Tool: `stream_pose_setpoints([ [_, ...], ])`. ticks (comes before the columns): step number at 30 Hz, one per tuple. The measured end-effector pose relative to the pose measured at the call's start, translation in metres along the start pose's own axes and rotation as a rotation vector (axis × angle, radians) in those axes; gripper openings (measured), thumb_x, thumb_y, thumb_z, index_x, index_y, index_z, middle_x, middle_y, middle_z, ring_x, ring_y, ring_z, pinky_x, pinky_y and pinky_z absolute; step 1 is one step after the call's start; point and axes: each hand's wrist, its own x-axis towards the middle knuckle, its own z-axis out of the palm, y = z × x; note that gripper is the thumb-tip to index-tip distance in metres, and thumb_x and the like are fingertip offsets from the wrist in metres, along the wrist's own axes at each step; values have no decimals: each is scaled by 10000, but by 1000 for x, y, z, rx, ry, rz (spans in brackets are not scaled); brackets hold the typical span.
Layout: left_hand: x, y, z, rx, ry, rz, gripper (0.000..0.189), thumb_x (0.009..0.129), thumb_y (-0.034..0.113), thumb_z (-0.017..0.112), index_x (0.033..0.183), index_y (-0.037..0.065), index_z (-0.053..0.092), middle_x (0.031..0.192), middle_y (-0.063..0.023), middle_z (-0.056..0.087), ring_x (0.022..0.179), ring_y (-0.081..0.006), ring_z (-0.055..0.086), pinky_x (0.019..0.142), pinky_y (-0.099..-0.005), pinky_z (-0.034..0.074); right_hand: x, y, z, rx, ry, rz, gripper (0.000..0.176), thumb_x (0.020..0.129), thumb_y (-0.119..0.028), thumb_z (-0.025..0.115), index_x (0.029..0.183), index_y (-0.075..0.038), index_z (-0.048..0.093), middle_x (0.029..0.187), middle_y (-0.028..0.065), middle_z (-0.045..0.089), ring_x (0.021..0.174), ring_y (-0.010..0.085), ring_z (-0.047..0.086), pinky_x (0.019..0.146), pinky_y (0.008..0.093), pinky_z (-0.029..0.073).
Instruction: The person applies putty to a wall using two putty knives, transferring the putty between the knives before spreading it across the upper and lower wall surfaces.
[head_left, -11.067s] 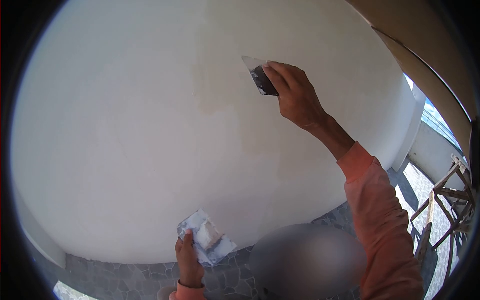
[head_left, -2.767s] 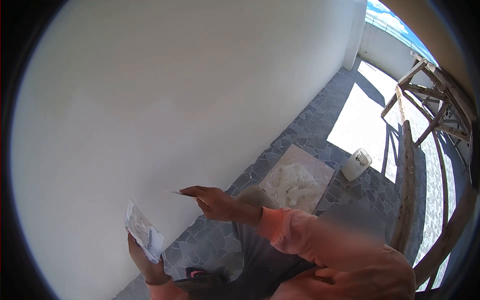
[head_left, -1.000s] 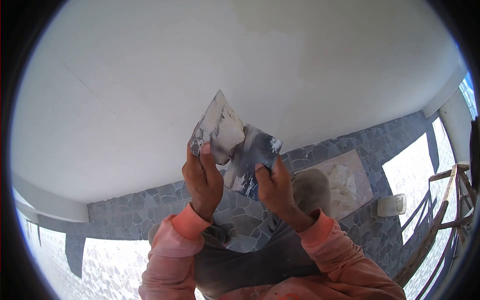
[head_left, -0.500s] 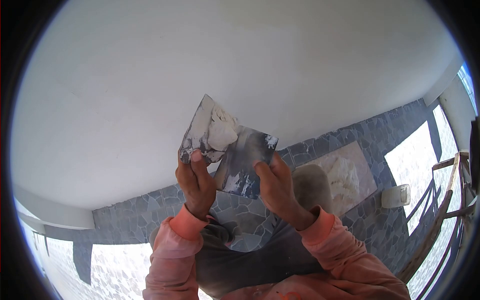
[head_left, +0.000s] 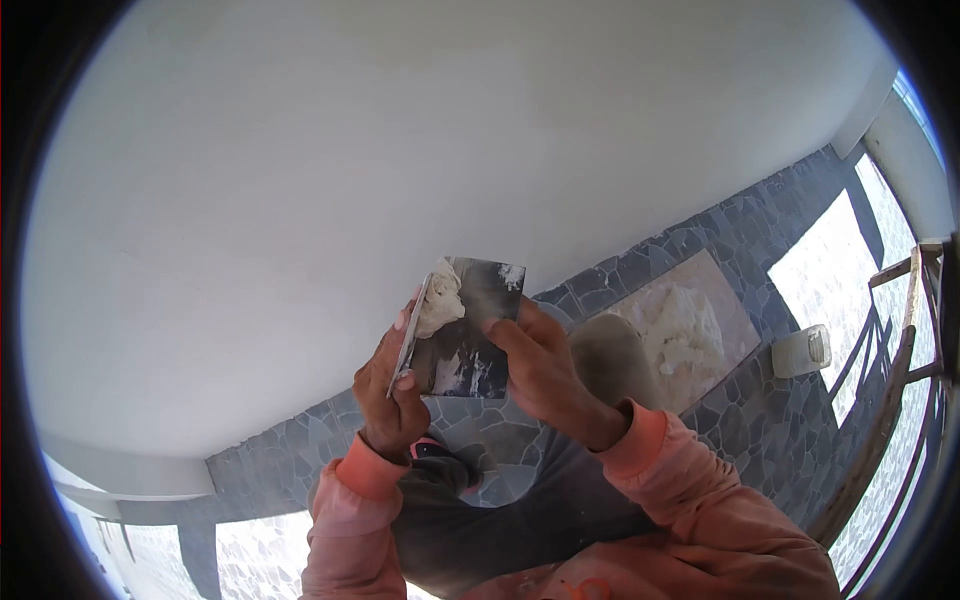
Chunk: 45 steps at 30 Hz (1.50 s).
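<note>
Smooth off-white wall [head_left: 300, 180] sweeps across the view from about 8 o'clock through 12 to 2, meeting a floor of grey stone paving [head_left: 640, 262] along its foot. At 3 o'clock from the hands, a flat board [head_left: 738, 295] lies on the paving with a heap of white paste [head_left: 683, 335] on it; farther out that way stand a whitish container [head_left: 798, 352] and, near the edge, a wooden frame [head_left: 895, 360].

Close to the centre, the left hand [head_left: 388, 400] grips a thin plate [head_left: 408, 340], seen nearly edge-on, thumb at its lower corner and fingers behind. The right hand [head_left: 545, 368] pinches a dark blade [head_left: 465, 348] streaked with white, its thumb on the near face. A lump of paste [head_left: 438, 302] sits at 11 o'clock on the dark blade's face, where the two tools meet; which one bears its weight I cannot tell.

By my reading, the step in hand is gathering and working the paste between the two tools. The next move seems to call for a firm left grip as a backing, with the right wrist turning the dark blade's edge cleanly under the lump, so nothing drops off toward 6 o'clock.
</note>
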Motion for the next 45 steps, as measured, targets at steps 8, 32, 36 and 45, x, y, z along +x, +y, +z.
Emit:
stream_pose_setpoints([
  [8, 0, 1, -3, -39, -98, 79, 412, 1025, 198, 377, 1400, 60, 480, 1331, -291, 549, 1220, -439, 564, 1006, -446, 463, -6, -11, 2, 127, -48, 30, 308, 942, -54, 476, 1232, 25, 545, 1059, 27, 628, 960, 65, 538, 847, 264, 453],
  [32, 2, 2, -19, -30, -238, 154, 566, 906, 128, 489, 1468, 161, 428, 1525, -164, 380, 1376, -401, 397, 1126, -480, 374, -6, -15, -7, 100, -55, 33, 462, 849, -147, 607, 1257, 58, 536, 1160, 140, 609, 1045, 231, 615, 900, 353, 497],
  [36, -1, 3, -23, -17, -260, 143, 668, 835, 35, 546, 1475, 178, 419, 1554, -131, 341, 1403, -379, 362, 1137, -477, 371, 1, 0, -46, -150, -261, -210, 492, 866, 7, 629, 1314, 46, 428, 1338, 243, 499, 1247, 343, 517, 1049, 430, 411],
  [45, 4, -1, -26, -6, -275, 189, 591, 884, 145, 546, 1465, 168, 436, 1549, -158, 339, 1405, -405, 346, 1117, -487, 394, -6, -16, -33, -732, -323, -487, 551, 828, -150, 699, 1290, 50, 474, 1234, 196, 553, 1158, 287, 550, 1007, 397, 413],
])
